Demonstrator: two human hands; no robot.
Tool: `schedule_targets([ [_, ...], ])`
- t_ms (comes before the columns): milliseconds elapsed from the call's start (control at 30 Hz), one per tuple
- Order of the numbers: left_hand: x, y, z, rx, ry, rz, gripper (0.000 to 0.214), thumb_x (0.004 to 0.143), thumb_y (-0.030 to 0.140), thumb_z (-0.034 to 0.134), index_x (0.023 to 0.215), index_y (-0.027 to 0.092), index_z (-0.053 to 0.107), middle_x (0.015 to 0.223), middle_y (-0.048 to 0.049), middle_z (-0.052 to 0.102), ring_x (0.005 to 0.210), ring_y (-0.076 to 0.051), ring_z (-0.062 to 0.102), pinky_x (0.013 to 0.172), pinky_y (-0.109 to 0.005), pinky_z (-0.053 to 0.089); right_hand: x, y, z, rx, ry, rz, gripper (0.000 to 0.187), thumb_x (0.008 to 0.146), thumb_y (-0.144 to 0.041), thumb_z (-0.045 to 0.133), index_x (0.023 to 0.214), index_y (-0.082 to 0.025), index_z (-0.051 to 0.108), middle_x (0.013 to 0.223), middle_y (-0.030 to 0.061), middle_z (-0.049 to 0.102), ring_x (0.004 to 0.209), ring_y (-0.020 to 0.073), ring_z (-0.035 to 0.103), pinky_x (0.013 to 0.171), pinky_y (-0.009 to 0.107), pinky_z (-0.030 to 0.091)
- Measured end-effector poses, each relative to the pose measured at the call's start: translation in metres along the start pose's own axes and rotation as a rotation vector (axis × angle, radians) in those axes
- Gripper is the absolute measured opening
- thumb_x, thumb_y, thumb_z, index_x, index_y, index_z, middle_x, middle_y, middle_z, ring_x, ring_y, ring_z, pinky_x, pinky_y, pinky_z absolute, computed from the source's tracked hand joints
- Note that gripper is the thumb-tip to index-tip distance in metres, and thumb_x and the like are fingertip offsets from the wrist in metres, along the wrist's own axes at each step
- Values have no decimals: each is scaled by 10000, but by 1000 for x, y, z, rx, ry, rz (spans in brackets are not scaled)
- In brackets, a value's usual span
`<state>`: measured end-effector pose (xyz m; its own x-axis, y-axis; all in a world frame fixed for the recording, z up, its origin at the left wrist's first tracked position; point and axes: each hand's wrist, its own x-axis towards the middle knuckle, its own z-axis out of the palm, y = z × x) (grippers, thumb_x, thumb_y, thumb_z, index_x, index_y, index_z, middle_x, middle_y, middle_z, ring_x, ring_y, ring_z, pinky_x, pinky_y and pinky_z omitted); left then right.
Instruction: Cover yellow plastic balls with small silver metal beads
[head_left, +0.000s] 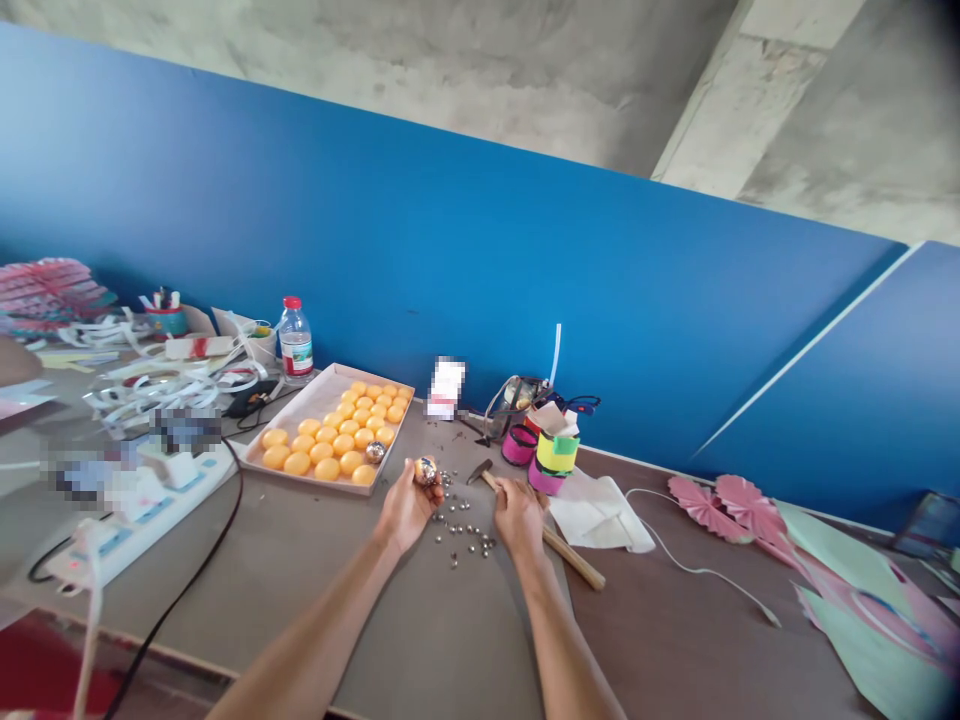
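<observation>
My left hand [407,510] is closed around a small ball [426,471] whose visible side is largely covered in shiny silver studs. My right hand [520,512] lies over the wooden handle of a hammer [574,557], fingers curled about it; the hammer's dark head points toward the ball. Between the hands, several loose silver tacks [472,548] are scattered on the grey tabletop. To the left, a shallow box [304,484] holds rows of plain orange balls [326,470] and one silver-studded ball [376,453].
A power strip [142,520] with cables and a heap of white strips [161,390] lie left, near a plastic bottle [295,340]. Behind the hammer are colourful cups [556,455] and a white cloth [600,510]. Pink paper fans [742,505] lie right. A blue partition [450,260] stands behind.
</observation>
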<state>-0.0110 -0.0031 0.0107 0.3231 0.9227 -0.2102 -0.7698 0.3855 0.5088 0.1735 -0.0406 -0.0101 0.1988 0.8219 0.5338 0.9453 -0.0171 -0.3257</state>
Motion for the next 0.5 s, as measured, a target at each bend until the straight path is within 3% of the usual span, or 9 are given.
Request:
schedule_targets([
  [200,0,0,1,8,-19,-1,318,880,400,385,905,134,556,641,-39,579,500,-121,525,497,-234,440,2,0,-6,237,-324,-95,194,773,-149,483,817,-228,655,826,3,692,773,155,620,739,252,403],
  [400,-3,-1,4,0,-6,-14,326,872,402,407,908,121,567,650,-50,586,489,-119,520,488,-233,436,-3,-6,3,254,-249,-201,280,776,-91,444,949,-202,635,927,44,648,880,159,589,777,253,429],
  [500,-3,-2,3,3,-15,-14,321,873,399,404,909,124,566,650,-51,585,494,-122,526,489,-234,436,-5,-9,13,249,-236,-256,338,785,-69,415,1018,-203,620,891,43,629,830,143,589,724,230,442],
])
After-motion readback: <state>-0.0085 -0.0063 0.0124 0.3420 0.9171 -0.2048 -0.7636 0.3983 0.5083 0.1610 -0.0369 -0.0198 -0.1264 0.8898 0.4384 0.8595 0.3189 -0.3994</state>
